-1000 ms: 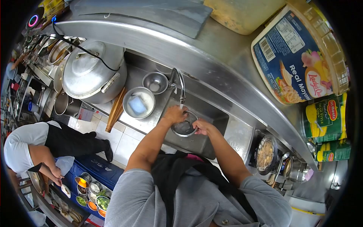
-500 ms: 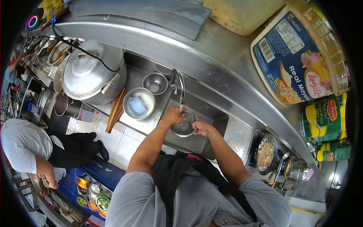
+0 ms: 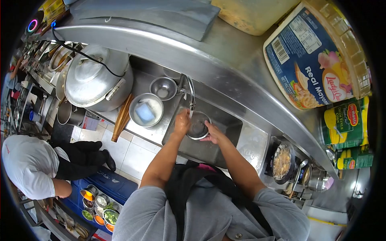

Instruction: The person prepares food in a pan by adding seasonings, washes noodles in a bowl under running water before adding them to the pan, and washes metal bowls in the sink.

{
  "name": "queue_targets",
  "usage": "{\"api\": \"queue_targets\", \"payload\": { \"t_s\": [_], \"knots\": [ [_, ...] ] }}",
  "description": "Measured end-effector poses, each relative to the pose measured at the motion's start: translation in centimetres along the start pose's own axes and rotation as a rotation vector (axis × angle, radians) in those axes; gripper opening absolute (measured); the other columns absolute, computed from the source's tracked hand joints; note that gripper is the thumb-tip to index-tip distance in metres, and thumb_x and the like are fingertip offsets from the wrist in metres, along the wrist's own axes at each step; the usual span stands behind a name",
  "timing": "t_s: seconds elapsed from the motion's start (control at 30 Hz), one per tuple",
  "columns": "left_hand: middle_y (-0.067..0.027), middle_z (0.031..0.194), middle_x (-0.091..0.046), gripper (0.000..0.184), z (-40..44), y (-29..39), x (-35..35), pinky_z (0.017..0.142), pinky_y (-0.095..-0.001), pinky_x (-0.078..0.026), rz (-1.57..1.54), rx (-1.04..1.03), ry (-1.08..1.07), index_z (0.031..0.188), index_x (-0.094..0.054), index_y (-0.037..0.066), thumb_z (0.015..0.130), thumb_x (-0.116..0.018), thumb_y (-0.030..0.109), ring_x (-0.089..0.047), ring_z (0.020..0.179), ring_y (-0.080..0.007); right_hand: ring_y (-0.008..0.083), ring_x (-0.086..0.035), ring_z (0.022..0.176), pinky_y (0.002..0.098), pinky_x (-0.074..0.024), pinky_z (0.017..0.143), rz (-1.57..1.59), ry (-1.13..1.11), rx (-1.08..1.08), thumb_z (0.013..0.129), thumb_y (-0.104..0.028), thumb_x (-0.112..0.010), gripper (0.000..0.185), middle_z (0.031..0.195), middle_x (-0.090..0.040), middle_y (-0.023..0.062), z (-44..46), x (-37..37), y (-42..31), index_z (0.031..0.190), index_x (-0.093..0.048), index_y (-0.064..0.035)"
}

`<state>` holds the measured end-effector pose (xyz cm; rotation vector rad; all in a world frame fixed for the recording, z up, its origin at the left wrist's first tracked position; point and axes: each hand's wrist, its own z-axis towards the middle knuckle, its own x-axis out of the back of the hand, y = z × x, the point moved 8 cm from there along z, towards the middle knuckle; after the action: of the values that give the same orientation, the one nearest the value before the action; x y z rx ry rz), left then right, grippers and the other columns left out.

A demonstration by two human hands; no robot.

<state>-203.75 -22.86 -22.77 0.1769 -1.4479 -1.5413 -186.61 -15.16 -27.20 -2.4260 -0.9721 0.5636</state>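
A round metal bowl point(image 3: 198, 125) is tilted under the tap's spout, over the sink point(image 3: 225, 142). My right hand point(image 3: 214, 133) grips its right rim, thumb towards the inside and fingers beneath. Beside the bowl's left edge is my left hand point(image 3: 183, 121), wet, its fingers stretched up close to the water stream and apart from the rim as far as I can see. The curved faucet point(image 3: 192, 94) runs water down between my left hand and the bowl.
Left of the sink stand a bowl of suds with a blue sponge point(image 3: 145, 112), a smaller metal bowl point(image 3: 163, 88), and a large lidded pot point(image 3: 98, 76). A mayonnaise tub point(image 3: 309, 60) sits on the shelf above. A pan of food point(image 3: 282, 160) is at right; a co-worker point(image 3: 32, 164) bends at left.
My left hand has come out of the bowl to its left side. The bowl has shifted slightly up and right, still in my right hand. The co-worker has bent lower.
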Motion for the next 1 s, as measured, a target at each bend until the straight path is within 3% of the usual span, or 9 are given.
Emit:
{"api": "queue_targets", "payload": {
  "t_s": [0.17,0.4,0.5,0.63,0.73,0.8,0.87,0.97,1.0],
  "knots": [
    [-0.0232,0.089,-0.066,0.021,-1.0,-2.0,-2.2,0.077,-0.0495,-0.052,0.052,0.365,-0.125,0.1,-0.062,0.005,0.079,-0.059,0.004,-0.064,0.089,-0.0435,0.0422,-0.055,0.119,0.0631,-0.0539,0.085,0.192,0.17,0.075,0.103,-0.04,-0.042,0.051,0.145,-0.041,0.016,0.5,-0.2,0.3,0.147,-0.024,-0.0231],
    [-0.0235,0.1,-0.067,0.022,-2.7,0.0,-6.0,0.082,-0.0489,-0.051,-0.04,0.331,-0.311,0.104,-0.066,0.009,0.087,-0.059,0.021,-0.064,0.098,-0.042,0.0394,-0.064,0.103,0.0609,-0.057,0.077,0.054,0.27,0.246,0.1,-0.049,-0.045,0.054,0.132,-0.051,0.0183,1.6,-1.1,-0.1,0.143,-0.028,-0.0203],
    [-0.0242,0.128,-0.058,0.04,-5.7,0.8,-8.2,0.1,-0.0469,-0.042,-0.019,-0.145,-0.714,0.127,-0.06,0.008,0.095,-0.046,0.028,-0.056,0.117,-0.0378,0.0328,-0.061,0.102,0.0575,-0.0569,0.075,0.011,0.291,0.194,0.097,-0.053,-0.05,0.059,0.13,-0.05,0.0142,1.6,1.2,-0.7,0.143,-0.03,-0.0217],
    [-0.0208,0.139,-0.051,0.046,-2.7,2.3,-5.4,0.107,-0.0464,-0.037,0.246,0.002,-0.494,0.137,-0.051,0.009,0.097,-0.043,0.029,-0.053,0.123,-0.0364,0.0305,-0.058,0.104,0.0551,-0.0572,0.074,-0.039,0.318,0.287,0.098,-0.051,-0.05,0.059,0.131,-0.049,0.0134,2.4,-0.2,-1.2,0.144,-0.028,-0.0226],
    [-0.0175,0.147,-0.044,0.049,-2.9,1.9,-6.8,0.113,-0.0462,-0.031,-0.183,0.07,-0.43,0.14,-0.048,0.011,0.098,-0.044,0.035,-0.046,0.132,-0.0346,0.0339,-0.057,0.11,0.056,-0.058,0.074,0.016,0.289,0.247,0.098,-0.047,-0.052,0.062,0.138,-0.045,0.0139,3.5,1.8,-2.2,0.148,-0.023,-0.0247],
    [-0.0152,0.151,-0.04,0.052,-4.5,5.5,-4.0,0.117,-0.048,-0.024,0.15,-0.084,-0.904,0.141,-0.049,0.013,0.097,-0.045,0.041,-0.034,0.141,-0.034,0.0363,-0.056,0.115,0.0565,-0.0584,0.073,0.019,0.202,0.288,0.098,-0.044,-0.053,0.065,0.142,-0.042,0.0151,3.6,3.2,-3.1,0.15,-0.019,-0.0248],
    [-0.0148,0.15,-0.04,0.05,-3.7,4.1,-1.5,0.116,-0.0493,-0.024,0.419,-0.172,-0.909,0.141,-0.049,0.014,0.098,-0.046,0.039,-0.03,0.143,-0.0331,0.034,-0.055,0.117,0.0504,-0.0584,0.067,0.106,0.209,0.27,0.097,-0.028,-0.057,0.067,0.142,-0.042,0.0159,1.6,1.0,-3.1,0.151,-0.018,-0.0228],
    [-0.0143,0.149,-0.04,0.049,-2.1,0.4,-1.7,0.115,-0.055,-0.024,0.717,-0.26,-0.749,0.14,-0.051,0.014,0.097,-0.047,0.036,-0.027,0.144,-0.0327,0.0346,-0.054,0.119,0.0478,-0.0554,0.079,0.008,0.415,0.392,0.09,-0.005,-0.055,0.069,0.142,-0.041,0.0195,0.7,1.1,-3.3,0.15,-0.023,-0.0173],
    [-0.0141,0.148,-0.041,0.048,-1.2,0.5,-1.1,0.113,-0.0594,-0.023,0.744,-0.268,-0.611,0.139,-0.052,0.013,0.096,-0.048,0.034,-0.028,0.143,-0.0332,0.0367,-0.052,0.121,0.0465,-0.0506,0.089,-0.365,0.652,0.648,0.084,0.003,-0.053,0.072,0.141,-0.04,0.0208,-1.2,1.4,-5.6,0.148,-0.027,-0.0148]
  ]
}}
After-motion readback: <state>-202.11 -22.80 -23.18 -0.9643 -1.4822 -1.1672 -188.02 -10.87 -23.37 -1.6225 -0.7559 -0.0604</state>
